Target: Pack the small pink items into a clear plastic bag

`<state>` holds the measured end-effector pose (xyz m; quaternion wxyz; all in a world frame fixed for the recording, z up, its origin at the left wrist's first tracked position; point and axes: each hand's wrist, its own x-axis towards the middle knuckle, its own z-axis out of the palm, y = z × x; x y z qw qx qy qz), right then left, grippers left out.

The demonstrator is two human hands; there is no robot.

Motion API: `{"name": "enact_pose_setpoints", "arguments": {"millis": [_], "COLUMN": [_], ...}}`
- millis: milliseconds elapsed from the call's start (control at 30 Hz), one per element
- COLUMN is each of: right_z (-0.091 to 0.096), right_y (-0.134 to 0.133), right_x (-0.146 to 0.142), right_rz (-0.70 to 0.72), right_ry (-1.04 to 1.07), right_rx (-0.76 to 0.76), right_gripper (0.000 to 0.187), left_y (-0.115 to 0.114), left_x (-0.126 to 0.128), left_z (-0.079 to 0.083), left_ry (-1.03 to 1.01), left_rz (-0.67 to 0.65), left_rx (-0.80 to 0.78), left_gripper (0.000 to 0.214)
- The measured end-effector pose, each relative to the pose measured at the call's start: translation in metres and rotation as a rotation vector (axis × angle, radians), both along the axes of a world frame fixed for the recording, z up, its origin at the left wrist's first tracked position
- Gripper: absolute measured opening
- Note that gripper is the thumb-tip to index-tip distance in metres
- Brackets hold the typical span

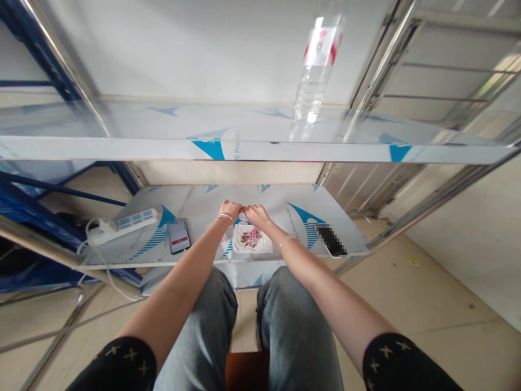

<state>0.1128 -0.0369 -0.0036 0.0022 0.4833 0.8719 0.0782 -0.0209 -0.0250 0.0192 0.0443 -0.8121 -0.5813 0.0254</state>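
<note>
Clear soft plastic bag (252, 239) of small red-white pieces, flat on glossy film-covered lower shelf (285, 209), long axis roughly left-right. Left hand (230, 209) and right hand (256, 214) meeting above bag's far edge, fingertips pinched together; pinched item too small to tell. Ribbed water bottle (315, 70) upright on upper shelf.

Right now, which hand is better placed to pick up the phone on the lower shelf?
Left, probably. The left hand is on the side of the phone; the right hand would have to cross over.

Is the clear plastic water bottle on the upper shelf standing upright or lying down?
Upright: the clear plastic water bottle stands on its base on the upper shelf.
</note>
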Motion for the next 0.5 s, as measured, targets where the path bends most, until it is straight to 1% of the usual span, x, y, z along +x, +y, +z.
{"name": "enact_pose_setpoints", "arguments": {"millis": [100, 167, 267, 400, 433, 500], "right_z": [-0.006, -0.008, -0.008, -0.007, -0.007, -0.008], "right_y": [0.000, 0.000, 0.000, 0.003, 0.004, 0.007], "right_x": [0.003, 0.005, 0.012, 0.026, 0.029, 0.036], "right_rz": [0.028, 0.041, 0.016, -0.075, -0.120, -0.233], "right_ry": [-0.032, -0.055, -0.061, -0.018, -0.009, -0.012], "right_rx": [0.055, 0.063, 0.073, 0.077, 0.049, -0.053], "right_gripper": [0.037, 0.036, 0.033, 0.029, 0.029, 0.030], "left_y": [0.003, 0.004, 0.005, 0.004, 0.004, 0.002], "left_x": [-0.001, 0.000, 0.004, 0.007, 0.006, 0.003], "left_z": [-0.005, -0.008, -0.010, -0.009, -0.009, -0.008], "left_ry": [-0.038, -0.056, -0.073, -0.049, -0.037, -0.022], "left_rz": [0.017, 0.016, 0.008, -0.010, -0.012, -0.003], "left_rx": [-0.030, -0.048, -0.050, -0.085, -0.099, -0.116], "left_gripper": [0.032, 0.031, 0.028, 0.028, 0.028, 0.029]}}
